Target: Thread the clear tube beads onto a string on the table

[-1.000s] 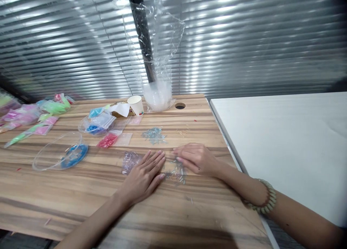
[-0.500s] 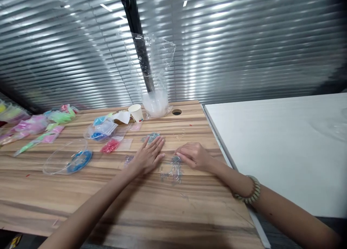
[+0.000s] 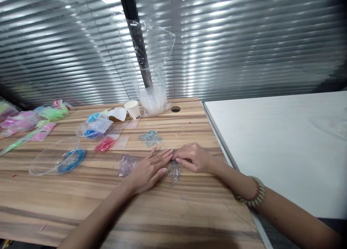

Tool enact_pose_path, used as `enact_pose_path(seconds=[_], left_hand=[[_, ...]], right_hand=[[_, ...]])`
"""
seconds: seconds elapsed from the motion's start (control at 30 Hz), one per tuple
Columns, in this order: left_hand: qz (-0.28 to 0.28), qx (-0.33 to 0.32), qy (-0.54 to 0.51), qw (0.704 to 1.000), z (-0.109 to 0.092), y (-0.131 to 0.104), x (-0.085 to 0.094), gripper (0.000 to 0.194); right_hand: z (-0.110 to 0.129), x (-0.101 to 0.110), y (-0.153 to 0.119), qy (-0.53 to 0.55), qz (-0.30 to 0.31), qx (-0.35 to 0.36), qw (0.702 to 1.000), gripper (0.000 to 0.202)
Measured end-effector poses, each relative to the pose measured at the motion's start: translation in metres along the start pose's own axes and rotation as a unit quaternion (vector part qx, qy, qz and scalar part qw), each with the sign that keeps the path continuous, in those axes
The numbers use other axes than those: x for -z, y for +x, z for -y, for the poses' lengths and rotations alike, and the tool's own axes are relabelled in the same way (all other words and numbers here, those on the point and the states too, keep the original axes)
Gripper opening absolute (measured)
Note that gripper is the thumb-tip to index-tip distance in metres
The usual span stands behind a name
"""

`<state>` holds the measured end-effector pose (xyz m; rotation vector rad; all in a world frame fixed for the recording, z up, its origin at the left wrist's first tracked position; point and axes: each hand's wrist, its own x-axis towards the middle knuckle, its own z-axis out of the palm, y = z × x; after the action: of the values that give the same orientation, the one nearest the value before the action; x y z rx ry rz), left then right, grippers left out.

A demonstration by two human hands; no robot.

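Note:
My left hand point(image 3: 150, 169) lies flat on the wooden table point(image 3: 151, 220), fingers stretched toward the right, palm down beside a pile of small clear-grey tubes point(image 3: 174, 172). My right hand point(image 3: 193, 158) is at the upper right of that pile, its fingers pressed together and their tips close to my left fingertips. Whatever is between the right fingertips is too small to make out. Left of my left hand is a pile of pale purple tubes point(image 3: 127, 165). Beyond it sits a grey-blue pile point(image 3: 150, 137), and a few pale gold pieces point(image 3: 178, 134) lie farther right.
A blue ring of beads point(image 3: 72, 161) lies by a round clear lid point(image 3: 40, 166). Behind are a red bead bag point(image 3: 105, 144), a clear container point(image 3: 93, 129), a paper cup point(image 3: 132, 110) and a tall plastic bag point(image 3: 154, 99). Colourful bags point(image 3: 21, 121) lie left; a white table point(image 3: 276, 144) adjoins right.
My left hand has moved right and toward me, off the grey-blue pile, to the edge of the clear-grey pile. The right hand has barely moved. The view has shifted slightly.

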<state>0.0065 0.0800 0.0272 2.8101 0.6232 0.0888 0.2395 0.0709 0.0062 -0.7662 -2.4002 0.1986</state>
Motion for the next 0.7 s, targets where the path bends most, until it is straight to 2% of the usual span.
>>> enact_pose_path(seconds=[0.17, 0.47, 0.53, 0.63, 0.7], left_hand=[[0.005, -0.023, 0.001, 1.000, 0.007, -0.002, 0.000, 0.047], [-0.013, -0.012, 0.024, 1.000, 0.004, -0.007, 0.001, 0.047], [-0.035, 0.010, 0.032, 0.999, 0.008, -0.009, 0.004, 0.047], [-0.103, 0.093, 0.048, 0.989, 0.021, -0.013, 0.006, 0.047], [-0.125, 0.131, 0.057, 0.982, 0.031, -0.013, 0.005, 0.048]], right_hand=[[0.001, 0.002, 0.001, 0.034, -0.017, -0.007, 0.999, 0.035], [0.003, 0.003, 0.003, 0.024, -0.065, -0.004, 0.998, 0.039], [0.003, 0.002, 0.002, 0.012, -0.070, -0.011, 0.997, 0.039], [0.002, 0.000, 0.001, -0.001, -0.067, -0.023, 0.997, 0.038], [0.002, -0.001, 0.001, 0.001, -0.055, -0.029, 0.998, 0.035]])
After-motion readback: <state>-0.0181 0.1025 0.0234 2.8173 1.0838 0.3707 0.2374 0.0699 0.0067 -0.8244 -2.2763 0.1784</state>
